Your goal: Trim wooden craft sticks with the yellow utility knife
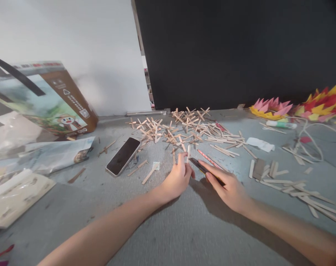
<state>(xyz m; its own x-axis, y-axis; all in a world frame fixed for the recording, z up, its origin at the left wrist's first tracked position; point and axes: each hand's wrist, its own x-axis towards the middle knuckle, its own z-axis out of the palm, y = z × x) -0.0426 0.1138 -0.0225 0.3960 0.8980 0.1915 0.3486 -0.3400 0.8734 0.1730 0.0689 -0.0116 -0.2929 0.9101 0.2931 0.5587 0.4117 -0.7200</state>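
My left hand, in the middle of the table, is closed with a short wooden craft stick upright between its fingers. My right hand grips a black and yellow utility knife. The knife's front end points at the stick, close to my left fingertips; whether it touches cannot be made out. Just beyond the knife lies a red and white patterned pencil-like rod. A heap of craft sticks, several crossed over one another, spreads behind both hands.
A phone lies left of my hands. Further left stand a printed carton bag and plastic packets. More loose sticks are scattered at right. Paper crowns, a glue stick and a white cable lie back right.
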